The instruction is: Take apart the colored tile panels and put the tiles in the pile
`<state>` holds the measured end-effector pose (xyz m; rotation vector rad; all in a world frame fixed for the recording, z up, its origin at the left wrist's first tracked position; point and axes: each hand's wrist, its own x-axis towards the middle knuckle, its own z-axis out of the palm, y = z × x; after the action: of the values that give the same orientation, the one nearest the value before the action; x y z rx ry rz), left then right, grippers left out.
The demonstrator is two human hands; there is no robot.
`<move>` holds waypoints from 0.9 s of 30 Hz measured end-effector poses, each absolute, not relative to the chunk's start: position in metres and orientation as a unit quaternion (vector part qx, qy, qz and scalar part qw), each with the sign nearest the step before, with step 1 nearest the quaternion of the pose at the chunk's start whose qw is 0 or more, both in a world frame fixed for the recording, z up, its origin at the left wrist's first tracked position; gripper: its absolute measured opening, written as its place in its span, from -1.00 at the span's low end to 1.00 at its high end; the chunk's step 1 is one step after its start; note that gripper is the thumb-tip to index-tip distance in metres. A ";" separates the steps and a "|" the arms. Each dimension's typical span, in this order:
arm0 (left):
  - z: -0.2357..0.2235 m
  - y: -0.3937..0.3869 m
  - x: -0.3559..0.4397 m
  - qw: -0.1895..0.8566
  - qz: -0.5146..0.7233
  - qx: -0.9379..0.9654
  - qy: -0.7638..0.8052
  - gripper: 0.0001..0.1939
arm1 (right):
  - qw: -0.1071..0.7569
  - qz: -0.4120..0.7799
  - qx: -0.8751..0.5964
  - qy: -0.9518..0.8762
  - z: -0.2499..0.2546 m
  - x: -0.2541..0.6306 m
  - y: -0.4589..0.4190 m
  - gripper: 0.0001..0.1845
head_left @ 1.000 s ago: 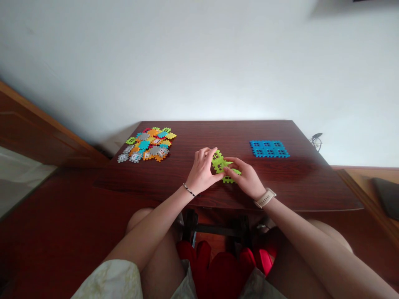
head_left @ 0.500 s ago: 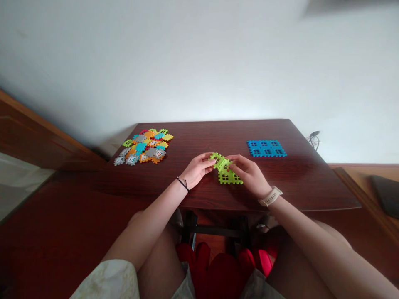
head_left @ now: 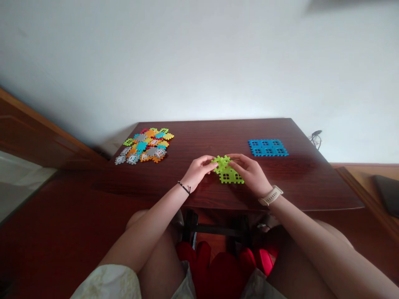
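Near the front middle of the table, a green interlocking panel with square window holes (head_left: 231,178) has its lower edge showing beneath my hands. Just above it is a smaller green notched tile (head_left: 222,162), pinched from both sides. My left hand (head_left: 201,169) grips the tile's left edge between thumb and fingers. On the other side, my right hand (head_left: 247,172) closes on its right part, and its fingers partly cover both green pieces. Whether the tile is joined to the panel I cannot tell.
A heap of mixed-colour notched tiles (head_left: 141,145) lies on the table's left side. Toward the back right rests a flat blue panel with window holes (head_left: 268,148). The brown table (head_left: 199,135) meets a white wall behind. A dark cable (head_left: 316,137) hangs past the right edge.
The upper green piece has turned between my fingers and now lies flatter, and my left thumb has shifted along it. Both hands stay in nearly the same place.
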<state>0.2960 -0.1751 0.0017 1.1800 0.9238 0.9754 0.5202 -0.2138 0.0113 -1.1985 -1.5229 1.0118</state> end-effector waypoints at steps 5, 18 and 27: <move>0.000 -0.175 0.295 0.629 0.415 0.520 0.403 -0.56 | 0.440 0.414 -0.475 -0.640 0.017 0.512 -0.214 -0.48; 0.004 -0.091 0.156 0.422 0.640 0.354 0.536 -0.61 | 0.451 0.416 -0.454 -0.646 0.009 0.513 -0.207 -0.44; -0.016 -0.059 0.074 0.204 0.572 0.361 0.708 -0.54 | 0.446 0.405 -0.477 -0.639 0.011 0.521 -0.209 -0.42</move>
<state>0.0743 -0.0586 -0.0157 1.0064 1.9752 1.5941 0.5212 -0.2095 0.0112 -1.1825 -1.5827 1.0041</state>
